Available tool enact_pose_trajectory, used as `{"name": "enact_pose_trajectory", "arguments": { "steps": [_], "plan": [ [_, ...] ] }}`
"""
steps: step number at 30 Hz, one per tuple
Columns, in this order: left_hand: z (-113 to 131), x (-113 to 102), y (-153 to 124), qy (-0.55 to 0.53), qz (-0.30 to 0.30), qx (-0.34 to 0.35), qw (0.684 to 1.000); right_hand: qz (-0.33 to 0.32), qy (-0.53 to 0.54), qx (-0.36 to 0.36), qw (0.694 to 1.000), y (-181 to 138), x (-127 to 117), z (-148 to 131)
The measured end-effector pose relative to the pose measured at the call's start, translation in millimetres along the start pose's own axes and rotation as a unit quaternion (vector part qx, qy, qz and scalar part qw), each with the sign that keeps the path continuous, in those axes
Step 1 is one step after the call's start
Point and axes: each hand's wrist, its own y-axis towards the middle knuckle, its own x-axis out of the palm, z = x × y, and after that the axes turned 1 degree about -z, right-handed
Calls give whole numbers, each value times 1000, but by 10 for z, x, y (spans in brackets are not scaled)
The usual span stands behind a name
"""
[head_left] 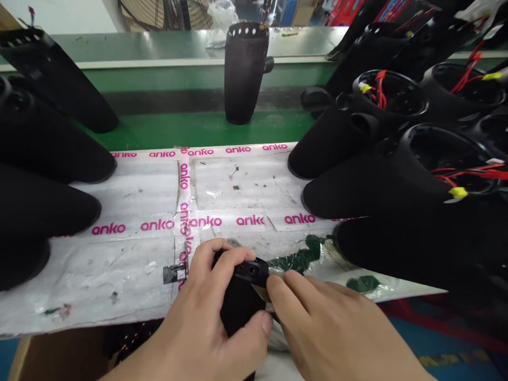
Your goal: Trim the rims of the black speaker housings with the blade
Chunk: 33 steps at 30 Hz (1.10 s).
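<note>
My left hand [202,317] is wrapped around a small black plastic part [242,296] at the near edge of the work surface, fingers over its top and thumb on its side. My right hand [329,328] comes in from the right. Its fingertips pinch something thin and pale against the right side of the black part; what that is I cannot make out. Both hands are over the white sheet [130,254] printed with pink "anko" lettering.
Several black cone-shaped housings [43,206] lie stacked at the left. More housings with red wires and yellow connectors [456,174] are piled at the right. One black housing [244,74] stands upright on the green conveyor belt [190,127] beyond. A small black label [173,273] lies on the sheet.
</note>
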Motion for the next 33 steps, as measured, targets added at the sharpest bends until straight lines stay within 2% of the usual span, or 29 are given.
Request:
{"name": "enact_pose_trajectory", "arguments": {
  "steps": [4,7,13,21,27,31,33],
  "plan": [
    [-19,-27,1,23,-16,43,999,-12,-9,2,1000,16,46,-24],
    [-48,-8,16,39,-4,73,997,-25,6,-5,1000,19,73,-25],
    [-87,95,3,66,28,111,991,-5,105,-11,994,43,146,-13],
    [-56,151,9,108,38,116,987,-8,113,0,994,56,128,-10],
    [-34,163,50,109,42,102,988,-50,159,-9,986,124,136,46],
    [-28,102,67,95,2,107,990,-66,172,-28,982,157,63,67],
    [-56,37,55,79,-8,79,994,-71,144,-27,987,81,-33,115]
  ]
}}
